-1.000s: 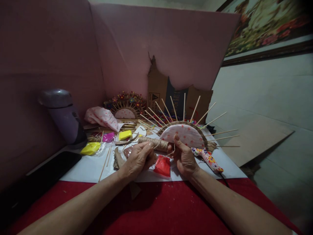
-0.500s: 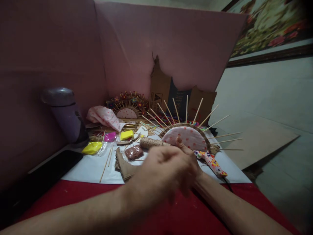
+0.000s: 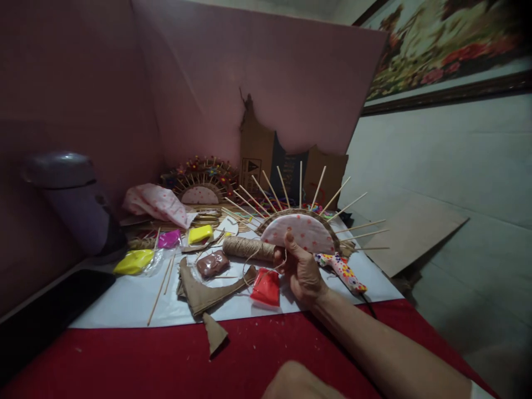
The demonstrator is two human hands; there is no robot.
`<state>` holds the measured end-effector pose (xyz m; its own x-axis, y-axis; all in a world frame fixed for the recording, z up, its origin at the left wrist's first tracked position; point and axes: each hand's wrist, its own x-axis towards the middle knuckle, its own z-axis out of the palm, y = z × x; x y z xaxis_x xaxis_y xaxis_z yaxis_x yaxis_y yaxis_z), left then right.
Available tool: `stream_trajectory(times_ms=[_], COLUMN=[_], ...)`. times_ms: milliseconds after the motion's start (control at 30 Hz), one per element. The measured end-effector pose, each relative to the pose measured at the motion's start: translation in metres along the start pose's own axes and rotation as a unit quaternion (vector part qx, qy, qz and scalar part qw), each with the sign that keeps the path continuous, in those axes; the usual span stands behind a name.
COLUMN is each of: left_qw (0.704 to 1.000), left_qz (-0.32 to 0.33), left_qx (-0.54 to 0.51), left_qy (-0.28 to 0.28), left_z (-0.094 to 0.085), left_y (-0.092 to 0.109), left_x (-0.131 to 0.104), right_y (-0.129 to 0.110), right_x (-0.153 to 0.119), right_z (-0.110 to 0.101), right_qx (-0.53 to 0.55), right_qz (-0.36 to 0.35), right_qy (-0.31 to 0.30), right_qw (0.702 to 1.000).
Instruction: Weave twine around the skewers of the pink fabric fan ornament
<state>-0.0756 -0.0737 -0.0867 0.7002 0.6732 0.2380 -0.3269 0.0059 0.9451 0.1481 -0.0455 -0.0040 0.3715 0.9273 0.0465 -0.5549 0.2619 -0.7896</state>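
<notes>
My right hand [image 3: 305,274] is closed on the lower edge of a half-circle panel [image 3: 303,230], thumb on the front. White cloth with pinkish-red spots covers the panel, twine rims it, and thin wooden sticks [image 3: 301,185] fan out from its curve. A loose strand of twine loops down by my right fingertips, near a spool of twine [image 3: 245,247]. A red clay packet [image 3: 266,288] lies just below. My left hand [image 3: 297,382] shows only in part at the bottom edge, its fingers hidden. A flower-patterned glue gun [image 3: 343,271] rests right of my right hand.
Brown [image 3: 213,264], yellow [image 3: 200,234] and magenta [image 3: 169,239] packets lie left of the spool, near cut cardboard [image 3: 208,296]. A purple bottle [image 3: 78,205] and a black phone [image 3: 78,299] stand farther left. A similar decorated half-circle [image 3: 200,194] sits behind.
My left hand has drawn back from beside my right hand to the bottom edge, uncovering the red packet and cardboard. The view has swung slightly right. My right hand still holds the panel.
</notes>
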Motion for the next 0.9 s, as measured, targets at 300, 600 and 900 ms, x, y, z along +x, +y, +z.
stream_trajectory(times_ms=[300,600,900], left_qw=[0.934,0.791,0.928], left_qz=[0.121,0.274,0.107], left_qx=[0.327,0.542,0.321], left_qy=[-0.080,-0.072,0.159], left_z=[0.037,0.076,0.039], left_y=[0.028,0.029,0.069], left_x=[0.060,0.074,0.113], right_y=[0.000,0.002,0.001], right_x=[0.000,0.002,-0.002], right_z=[0.002,-0.002,0.002], right_qx=[0.024,0.043,0.043], right_qz=[0.020,0.034,0.034], right_qy=[0.006,0.016,-0.002], right_qw=[1.000,0.998,0.998])
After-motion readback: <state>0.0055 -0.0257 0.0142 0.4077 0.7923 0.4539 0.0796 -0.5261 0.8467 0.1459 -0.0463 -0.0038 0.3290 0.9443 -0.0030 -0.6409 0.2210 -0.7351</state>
